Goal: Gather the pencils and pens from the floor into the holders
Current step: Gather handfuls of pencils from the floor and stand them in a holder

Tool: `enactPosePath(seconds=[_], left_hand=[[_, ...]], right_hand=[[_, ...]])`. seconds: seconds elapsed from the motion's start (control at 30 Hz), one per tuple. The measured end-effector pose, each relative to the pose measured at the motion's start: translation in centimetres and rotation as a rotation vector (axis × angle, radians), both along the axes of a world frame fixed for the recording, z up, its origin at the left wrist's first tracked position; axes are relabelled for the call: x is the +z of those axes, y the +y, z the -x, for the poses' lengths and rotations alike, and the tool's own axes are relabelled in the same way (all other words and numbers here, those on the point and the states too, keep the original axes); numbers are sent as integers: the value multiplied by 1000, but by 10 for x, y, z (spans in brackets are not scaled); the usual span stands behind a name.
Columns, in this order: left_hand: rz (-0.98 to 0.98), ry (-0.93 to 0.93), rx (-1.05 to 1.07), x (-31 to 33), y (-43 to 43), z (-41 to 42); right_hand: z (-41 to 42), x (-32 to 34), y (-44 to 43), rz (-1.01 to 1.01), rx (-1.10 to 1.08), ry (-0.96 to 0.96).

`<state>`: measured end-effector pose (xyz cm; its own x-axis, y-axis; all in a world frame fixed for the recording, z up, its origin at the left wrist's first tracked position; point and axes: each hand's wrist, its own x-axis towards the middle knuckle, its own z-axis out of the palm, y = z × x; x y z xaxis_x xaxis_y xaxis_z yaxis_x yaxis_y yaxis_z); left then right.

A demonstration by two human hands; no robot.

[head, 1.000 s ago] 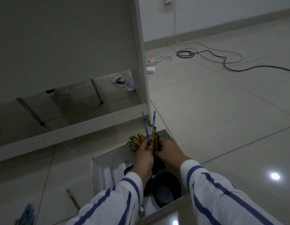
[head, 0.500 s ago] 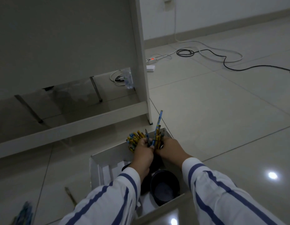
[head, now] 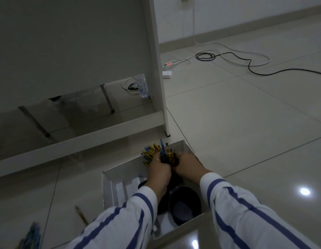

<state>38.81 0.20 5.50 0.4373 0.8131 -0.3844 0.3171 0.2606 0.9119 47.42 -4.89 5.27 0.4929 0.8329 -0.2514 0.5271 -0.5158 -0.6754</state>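
Observation:
A bundle of yellow and blue pencils and pens (head: 152, 152) stands in a dark holder at the far end of a white tray (head: 109, 187). My left hand (head: 158, 169) and my right hand (head: 187, 163) are curled around the bundle from both sides. One blue pen (head: 163, 148) sticks up above the rest between my hands. The holder under my hands is mostly hidden. A second black holder (head: 184, 203) sits empty nearer to me in the tray. A single pencil (head: 80, 213) lies on the floor at the left, and more blue pens (head: 33, 236) lie at the bottom left.
A white desk leg (head: 158, 69) and its low crossbar (head: 75, 141) stand just beyond the tray. A power strip (head: 167, 65) and cables (head: 245, 60) lie on the tiled floor at the back right. A plastic bottle (head: 142, 86) lies under the desk.
The blue pens that stuck up high between my hands have gone down into the bundle. Both hands stay curled around the pencils.

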Motion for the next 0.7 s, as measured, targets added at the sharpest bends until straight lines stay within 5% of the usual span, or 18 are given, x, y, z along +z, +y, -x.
enactPosePath(seconds=[0.37, 0.6, 0.7], left_hand=[[-182, -257, 28, 22, 4, 14], [-672, 127, -174, 18, 16, 34], [-651, 237, -133, 11, 24, 35]], right_hand=[[8, 0, 9, -83, 35, -56], [22, -3, 15, -62, 48, -119], [22, -5, 18, -59, 13, -119]])
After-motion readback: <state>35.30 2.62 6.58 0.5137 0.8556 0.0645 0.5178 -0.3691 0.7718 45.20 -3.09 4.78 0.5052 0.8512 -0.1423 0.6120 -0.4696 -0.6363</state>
